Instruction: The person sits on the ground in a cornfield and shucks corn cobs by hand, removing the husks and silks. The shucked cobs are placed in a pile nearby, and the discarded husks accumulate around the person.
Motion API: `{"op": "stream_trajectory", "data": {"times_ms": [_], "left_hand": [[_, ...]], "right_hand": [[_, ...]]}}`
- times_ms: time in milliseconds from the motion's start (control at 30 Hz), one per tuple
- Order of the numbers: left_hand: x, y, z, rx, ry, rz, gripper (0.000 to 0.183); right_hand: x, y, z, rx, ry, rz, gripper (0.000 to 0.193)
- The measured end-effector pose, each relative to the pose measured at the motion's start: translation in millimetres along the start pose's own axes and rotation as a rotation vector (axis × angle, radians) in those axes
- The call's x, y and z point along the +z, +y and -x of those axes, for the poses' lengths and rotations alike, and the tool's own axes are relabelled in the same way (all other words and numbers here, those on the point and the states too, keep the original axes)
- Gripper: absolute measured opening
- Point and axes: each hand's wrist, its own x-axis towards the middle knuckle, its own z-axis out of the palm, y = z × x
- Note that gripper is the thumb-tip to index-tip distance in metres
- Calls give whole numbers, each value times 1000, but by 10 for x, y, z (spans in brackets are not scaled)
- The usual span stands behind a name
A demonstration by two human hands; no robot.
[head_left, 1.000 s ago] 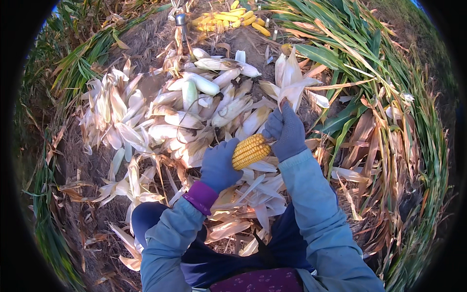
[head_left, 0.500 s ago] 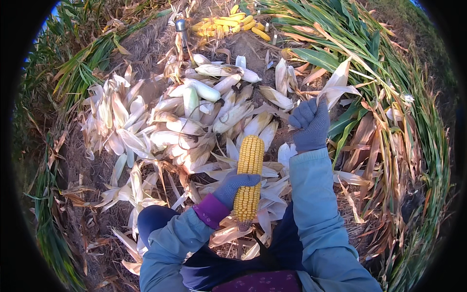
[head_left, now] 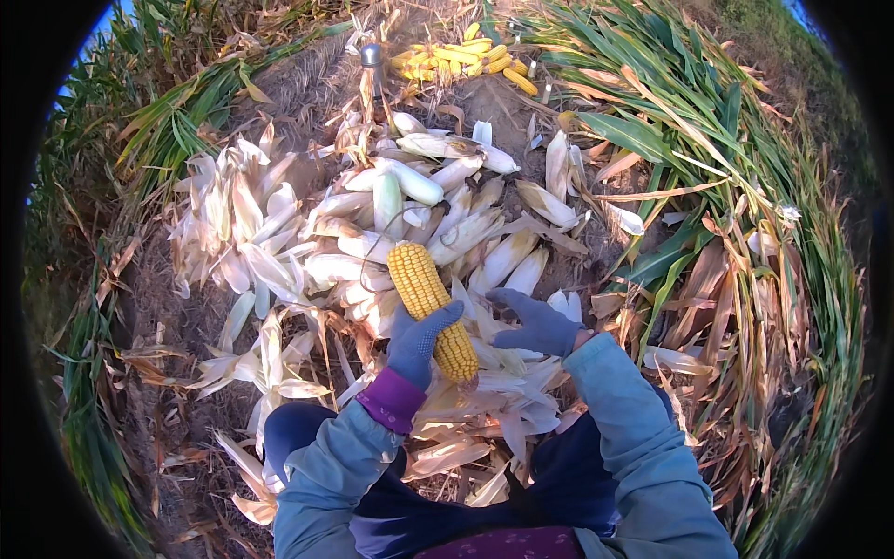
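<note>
My left hand (head_left: 414, 349), in a grey dotted glove, is closed round the middle of a bare yellow corn cob (head_left: 421, 284). The cob tilts, its upper end leaning to the left and its stalk end low on the right. To the right of it, my right hand (head_left: 540, 324) is gloved too, with its fingers apart and nothing in them. Both hands are over loose pale husks (head_left: 517, 382). Just beyond lies a heap of corn ears still in their husks (head_left: 461, 233), some whitish, a couple pale green.
Husked yellow cobs (head_left: 456, 58) lie in a pile at the far side. A flask-like thing with a silvery top (head_left: 372, 58) stands left of them. Cut green stalks (head_left: 652, 102) lie along the right, dry husks (head_left: 233, 205) at the left. Standing corn (head_left: 84, 168) borders the left.
My right hand has let go of a strip of husk and come down left toward the cob, its fingers opening. My left hand has tilted the cob to the left.
</note>
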Motion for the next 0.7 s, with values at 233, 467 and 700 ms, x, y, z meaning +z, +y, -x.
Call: {"op": "stream_trajectory", "data": {"times_ms": [233,467,700], "left_hand": [[-234,-349,-176,-105,-146,-288,51],[-104,264,-95,41,39,-114,33],[50,444,16,-34,-13,-27,23]], "right_hand": [[591,-104,-201,-81,88,-740,61],[719,302,73,561,-94,-811,41],[-213,-199,-584,237,184,-973,44]]}}
